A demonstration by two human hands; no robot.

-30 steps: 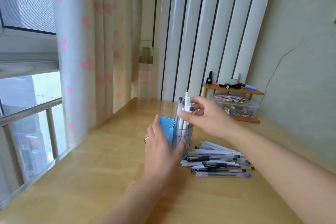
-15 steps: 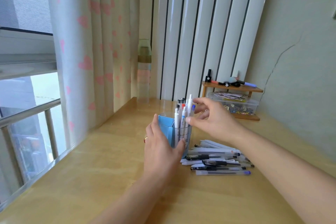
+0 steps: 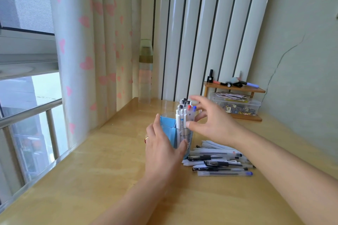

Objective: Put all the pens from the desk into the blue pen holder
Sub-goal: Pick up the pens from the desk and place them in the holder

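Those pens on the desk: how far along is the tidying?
Partly done. Several pens already stand in the blue pen holder, which the left hand steadies. The right hand is open beside them, holding nothing. A pile of loose pens is left on the desk.

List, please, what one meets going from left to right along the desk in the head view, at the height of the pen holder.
Left hand → blue pen holder with pens standing in it → right hand → pile of loose pens lying on the desk.
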